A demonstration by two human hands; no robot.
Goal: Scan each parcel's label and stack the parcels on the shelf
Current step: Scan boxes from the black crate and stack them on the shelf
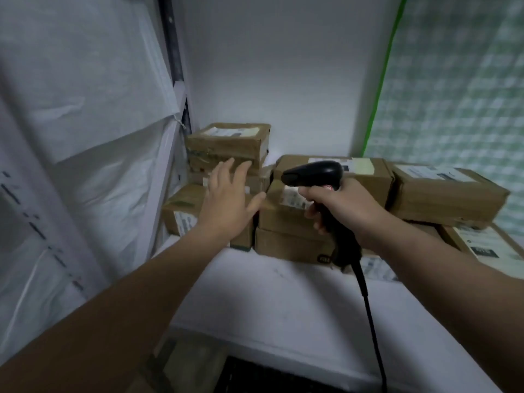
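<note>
Several brown cardboard parcels with white labels are stacked at the back of a white shelf [283, 302]. The left stack is topped by a box [229, 143] against the wall. My left hand [229, 199] is open, fingers spread, in front of the left stack's lower box [181, 214], holding nothing. My right hand [343, 208] is shut on a black barcode scanner [314, 173], whose head points left over the labelled middle parcel [286, 211]. Its black cable [368, 307] hangs down over the shelf front. More parcels [445, 194] lie to the right.
White plastic sheeting [85, 123] covers the shelf frame on the left. A green-checked cloth [453, 95] with a green edge hangs on the right. A plain white wall is behind the parcels. A dark object [269, 375] sits below the shelf edge.
</note>
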